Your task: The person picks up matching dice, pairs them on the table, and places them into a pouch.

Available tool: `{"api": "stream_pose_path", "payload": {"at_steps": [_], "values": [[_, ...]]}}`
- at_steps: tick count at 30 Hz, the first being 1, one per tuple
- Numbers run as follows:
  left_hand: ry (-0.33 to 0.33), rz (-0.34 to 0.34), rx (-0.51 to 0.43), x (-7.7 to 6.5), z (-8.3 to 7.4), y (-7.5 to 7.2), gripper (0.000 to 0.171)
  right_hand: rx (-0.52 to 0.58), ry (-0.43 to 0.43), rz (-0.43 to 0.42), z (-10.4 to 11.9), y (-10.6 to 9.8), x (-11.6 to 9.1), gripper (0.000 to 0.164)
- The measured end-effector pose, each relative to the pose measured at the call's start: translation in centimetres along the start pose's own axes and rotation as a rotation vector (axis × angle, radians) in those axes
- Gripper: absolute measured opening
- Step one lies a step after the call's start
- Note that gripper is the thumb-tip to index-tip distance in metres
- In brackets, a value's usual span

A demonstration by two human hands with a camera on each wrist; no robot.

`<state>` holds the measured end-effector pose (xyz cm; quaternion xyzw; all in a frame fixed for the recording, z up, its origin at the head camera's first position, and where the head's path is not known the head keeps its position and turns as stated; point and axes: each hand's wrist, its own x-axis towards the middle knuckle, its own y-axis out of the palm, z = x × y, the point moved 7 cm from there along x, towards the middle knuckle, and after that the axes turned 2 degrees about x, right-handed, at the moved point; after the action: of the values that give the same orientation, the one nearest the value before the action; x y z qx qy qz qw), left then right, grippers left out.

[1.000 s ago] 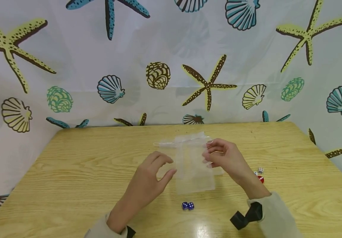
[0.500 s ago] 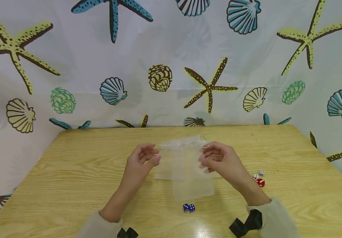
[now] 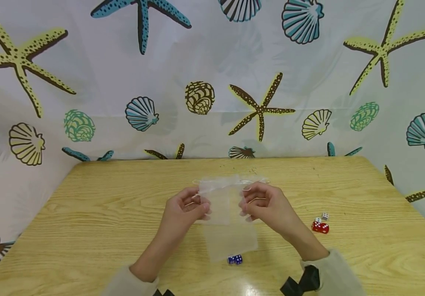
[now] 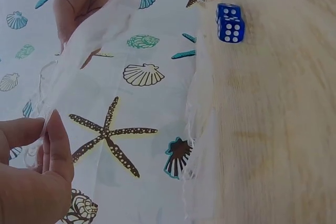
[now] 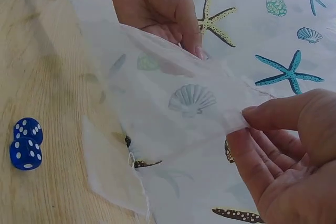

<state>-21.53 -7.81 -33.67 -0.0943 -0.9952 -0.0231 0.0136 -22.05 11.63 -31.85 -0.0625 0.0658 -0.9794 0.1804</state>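
A sheer white drawstring pouch [image 3: 231, 244] hangs between both hands over the middle of the table. My left hand [image 3: 184, 211] pinches its left edge near the top; the left wrist view shows the fabric between thumb and fingers. On the opposite edge, my right hand [image 3: 269, 203] pinches the fabric with thumb and forefinger. Another sheer white pouch [image 5: 113, 169] lies flat on the table below, partly seen through the held one. Two blue dice [image 3: 235, 259] sit side by side at the held pouch's lower edge in the head view.
Right of my right forearm lie red dice [image 3: 320, 227] and small white dice [image 3: 325, 216]. The wooden table [image 3: 105, 213] meets a white curtain [image 3: 175, 131] printed with shells and starfish at its back and sides.
My left hand has come up and taken the pouch's left edge. Both hands have then brought the pouch slightly nearer and left, so its bottom now reaches the blue dice.
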Motion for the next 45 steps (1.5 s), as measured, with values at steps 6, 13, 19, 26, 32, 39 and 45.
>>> {"api": "stream_pose_path", "payload": {"at_steps": [6,13,19,26,32,39,45], "values": [[0.112,-0.080,0.119,-0.3,-0.9,0.0,0.037,-0.053,-0.032,-0.002,0.0,-0.1,0.1,0.029],[0.224,-0.106,0.209,-0.6,-1.6,0.2,0.034,-0.091,-0.068,-0.010,0.3,-0.3,0.1,0.034],[0.334,-0.124,0.330,-1.0,-2.2,0.5,0.031,-0.054,-0.118,-0.006,1.0,-0.7,-0.2,0.041],[0.659,-0.107,0.575,-1.7,-3.3,1.6,0.027,-0.052,-0.233,0.045,1.7,-0.5,-0.4,0.035],[0.838,-0.058,0.761,-2.6,-4.0,2.7,0.029,-0.134,-0.340,0.053,2.1,-0.2,-0.5,0.023],[0.985,0.001,0.940,-3.9,-4.2,4.4,0.033,-0.332,-0.360,-0.013,1.8,-0.3,-0.7,0.025],[1.070,-0.012,0.998,-4.5,-4.6,5.0,0.035,-0.342,-0.366,0.009,1.9,-0.2,-0.4,0.020]]}}
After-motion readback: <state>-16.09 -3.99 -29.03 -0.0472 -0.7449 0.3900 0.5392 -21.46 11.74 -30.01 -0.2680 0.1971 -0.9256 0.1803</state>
